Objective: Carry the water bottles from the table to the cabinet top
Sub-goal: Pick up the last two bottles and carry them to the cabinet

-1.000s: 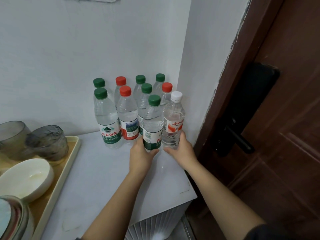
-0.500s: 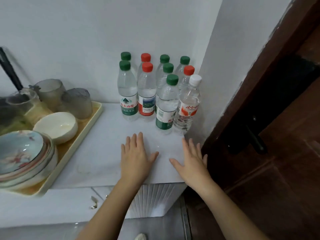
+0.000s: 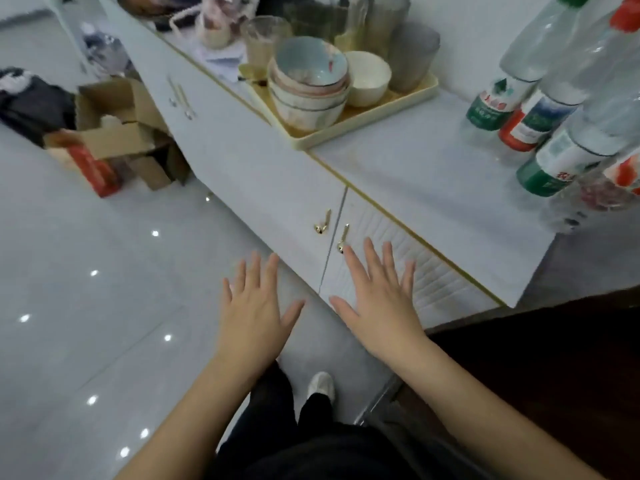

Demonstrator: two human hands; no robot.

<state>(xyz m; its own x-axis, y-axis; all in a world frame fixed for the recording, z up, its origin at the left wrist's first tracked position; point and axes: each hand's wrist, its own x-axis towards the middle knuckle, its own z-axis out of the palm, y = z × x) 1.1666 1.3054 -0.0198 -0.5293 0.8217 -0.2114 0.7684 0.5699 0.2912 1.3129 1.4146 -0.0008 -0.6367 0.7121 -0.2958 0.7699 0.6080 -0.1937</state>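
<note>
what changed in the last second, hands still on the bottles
No. Both hands let go: the left hand released the green-label bottle, the right hand the red-label bottle. Both drew back off the cabinet top and now hang open before its doors. The bottles stayed standing together; the tray too.

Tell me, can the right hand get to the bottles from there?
Probably yes. The right hand is open and holds nothing. The bottles stand on the cabinet top, above it and to the right, and nothing stands between them. The tray sits further left, out of the way.
</note>
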